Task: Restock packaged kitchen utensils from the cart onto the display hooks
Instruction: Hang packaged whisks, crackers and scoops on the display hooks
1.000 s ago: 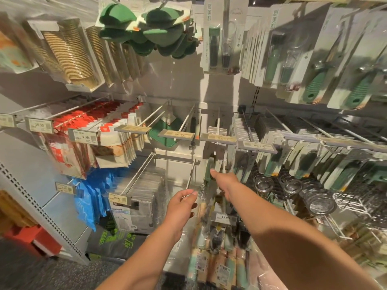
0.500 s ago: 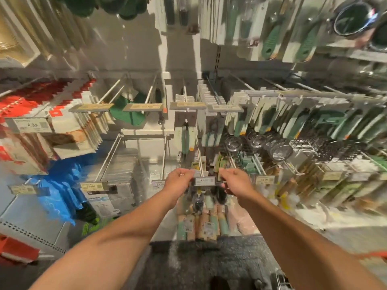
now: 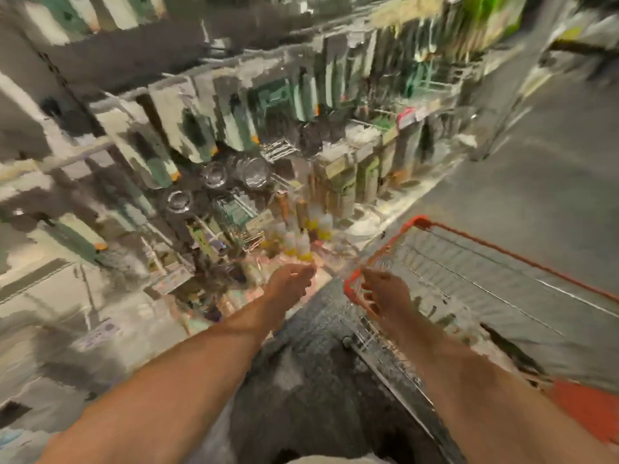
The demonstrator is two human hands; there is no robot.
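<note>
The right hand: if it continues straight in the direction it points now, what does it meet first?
Probably the red rim of the wire cart, at its near corner just ahead of the right hand. The frame is heavily blurred, so depth and any contact are uncertain.

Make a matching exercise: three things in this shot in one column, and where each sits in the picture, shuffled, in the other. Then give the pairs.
Things:
1. cart
2. left hand
3. right hand

Places:
A. at the near corner of the red rim
B. lower right, beside the shelves
C. in front of the lowest hooks, left of the cart

Pairs: 1-B, 2-C, 3-A
</note>
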